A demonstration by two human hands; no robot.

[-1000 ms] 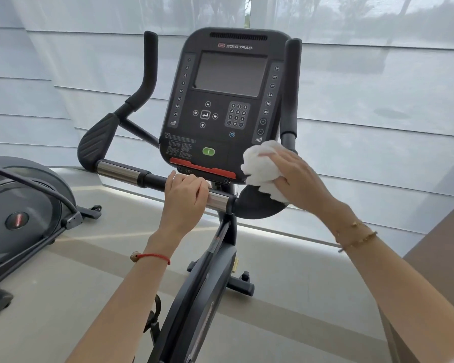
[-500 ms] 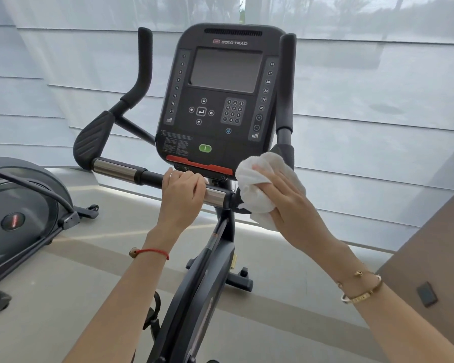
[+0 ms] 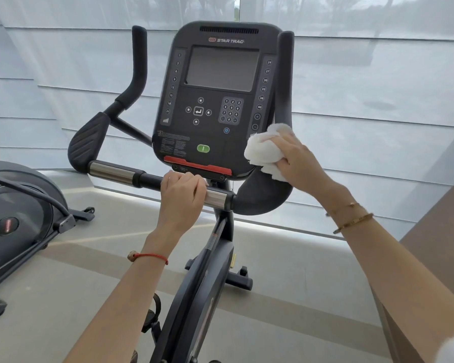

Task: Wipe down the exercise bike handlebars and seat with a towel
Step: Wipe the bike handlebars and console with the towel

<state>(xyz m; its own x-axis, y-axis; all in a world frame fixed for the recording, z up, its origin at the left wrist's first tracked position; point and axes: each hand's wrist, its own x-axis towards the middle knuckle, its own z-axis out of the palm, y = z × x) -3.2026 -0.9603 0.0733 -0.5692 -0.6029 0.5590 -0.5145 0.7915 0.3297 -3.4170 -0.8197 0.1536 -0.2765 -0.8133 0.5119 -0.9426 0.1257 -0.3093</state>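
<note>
A black exercise bike stands in front of me with its console (image 3: 218,100) at the centre. Its handlebars (image 3: 116,172) run across below the console and curve up on both sides. My left hand (image 3: 182,196) is wrapped around the crossbar just left of the right steel section. My right hand (image 3: 298,159) presses a bunched white towel (image 3: 264,150) against the right handlebar, where the padded curve (image 3: 262,197) meets the upright grip (image 3: 285,82). The seat is out of view.
Another exercise machine (image 3: 19,213) stands at the left on the pale floor. Behind the bike is a wall of windows with grey blinds (image 3: 378,87). A brown surface (image 3: 435,231) sits at the right edge. The bike's frame (image 3: 199,292) runs down between my arms.
My right hand has carried the towel back up the right handlebar from the lower curve toward the base of the upright grip. My left hand has kept its hold on the crossbar.
</note>
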